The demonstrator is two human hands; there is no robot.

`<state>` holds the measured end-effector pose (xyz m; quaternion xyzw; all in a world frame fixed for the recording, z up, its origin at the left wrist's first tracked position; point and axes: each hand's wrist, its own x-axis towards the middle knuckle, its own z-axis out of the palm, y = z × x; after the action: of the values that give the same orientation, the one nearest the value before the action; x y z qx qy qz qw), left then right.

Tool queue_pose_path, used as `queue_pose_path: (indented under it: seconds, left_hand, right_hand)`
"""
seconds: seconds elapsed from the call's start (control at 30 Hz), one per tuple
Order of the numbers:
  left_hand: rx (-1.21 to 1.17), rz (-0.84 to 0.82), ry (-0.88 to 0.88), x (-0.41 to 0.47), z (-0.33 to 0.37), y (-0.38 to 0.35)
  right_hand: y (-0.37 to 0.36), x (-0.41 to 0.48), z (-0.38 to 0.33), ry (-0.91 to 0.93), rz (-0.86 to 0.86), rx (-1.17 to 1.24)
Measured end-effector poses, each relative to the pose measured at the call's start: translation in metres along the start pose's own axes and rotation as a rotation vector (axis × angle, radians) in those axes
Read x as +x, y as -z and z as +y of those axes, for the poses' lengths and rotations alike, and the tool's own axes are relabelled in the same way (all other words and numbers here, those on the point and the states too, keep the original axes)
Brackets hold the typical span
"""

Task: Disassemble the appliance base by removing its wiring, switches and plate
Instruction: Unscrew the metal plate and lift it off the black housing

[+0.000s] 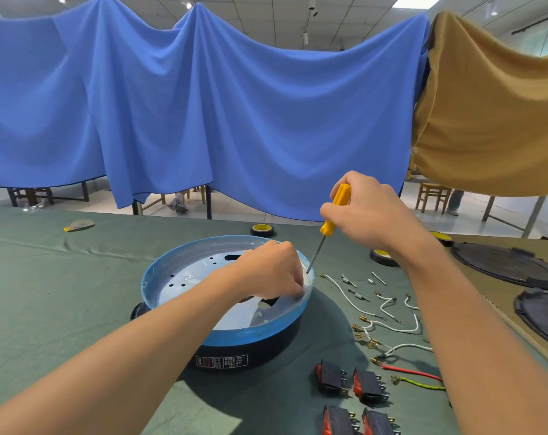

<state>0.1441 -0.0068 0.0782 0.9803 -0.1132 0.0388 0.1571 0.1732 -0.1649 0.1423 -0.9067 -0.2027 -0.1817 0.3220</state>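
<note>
Head view: the appliance base (225,339) sits on green cloth (78,293), a round black body with a pale blue rim and a white perforated plate (184,284) inside. My left hand (272,271) reaches into its right side, fingers curled down; whether they pinch anything I cannot tell. My right hand (366,211) wraps the yellow screwdriver (337,205), whose tip is at the base's right rim. Right of the base lie loose wires (391,326) and red-and-black switches (332,376).

Switches (354,400) right of base (228,309)
</note>
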Motion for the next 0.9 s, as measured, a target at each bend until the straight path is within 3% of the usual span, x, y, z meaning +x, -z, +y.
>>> queue_pose_path:
  seconds: [0.47, 0.9]
  left_hand:
    - [0.158, 0.044, -0.009, 0.003, -0.003, -0.009]
    - [-0.045, 0.056, -0.098, -0.003, -0.012, -0.008]
  right_hand:
    - [0.005, -0.001, 0.000, 0.000, 0.014, -0.006]
    - [0.004, -0.001, 0.001, 0.007, 0.010, -0.002]
